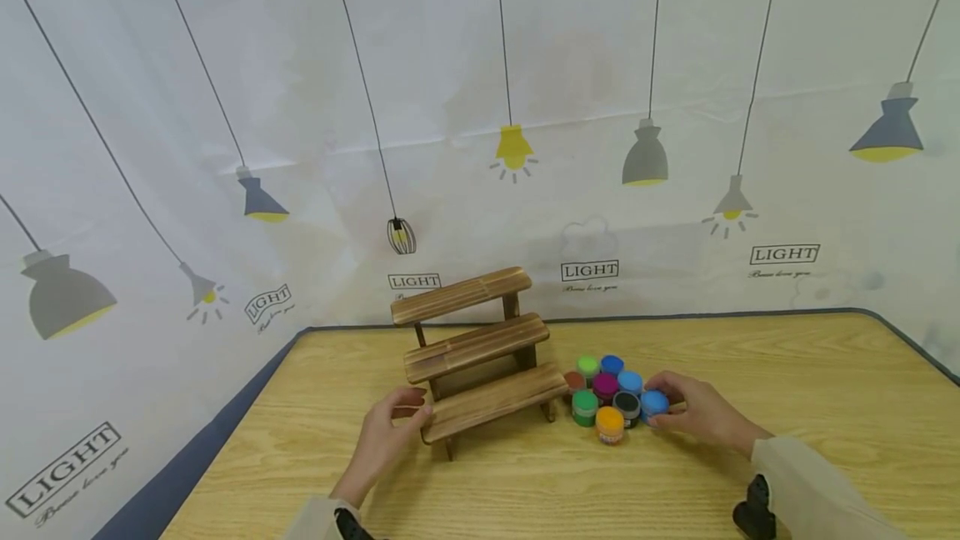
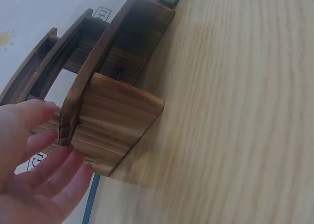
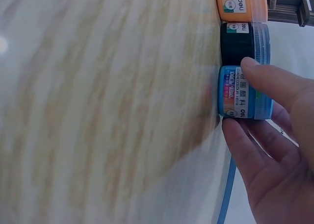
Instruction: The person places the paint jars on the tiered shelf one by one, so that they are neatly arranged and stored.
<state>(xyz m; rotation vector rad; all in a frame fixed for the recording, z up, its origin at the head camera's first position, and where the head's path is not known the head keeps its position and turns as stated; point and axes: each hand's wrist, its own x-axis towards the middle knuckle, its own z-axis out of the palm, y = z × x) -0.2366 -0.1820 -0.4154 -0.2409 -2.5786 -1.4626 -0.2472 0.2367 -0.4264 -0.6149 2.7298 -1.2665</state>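
Note:
A three-step wooden display rack (image 1: 487,398) stands on the table. My left hand (image 1: 390,432) is at the left end of its lowest step, the fingers loosely bent. In the left wrist view, the thumb and fingertips (image 2: 73,158) are right at that step's rounded end. To the right of the rack, my right hand (image 1: 697,411) pinches a blue paint jar (image 3: 240,92) between thumb and fingers. That jar stands at the right edge of a cluster, beside a black jar (image 3: 238,43) and near an orange jar (image 1: 610,423).
Other paint jars stand close together: green (image 1: 585,408), purple (image 1: 605,386), brown-red (image 1: 574,382), light green (image 1: 588,368), dark blue (image 1: 612,364) and light blue (image 1: 630,382). A white cloth printed with lamps (image 1: 585,215) hangs behind the wooden table (image 1: 750,357).

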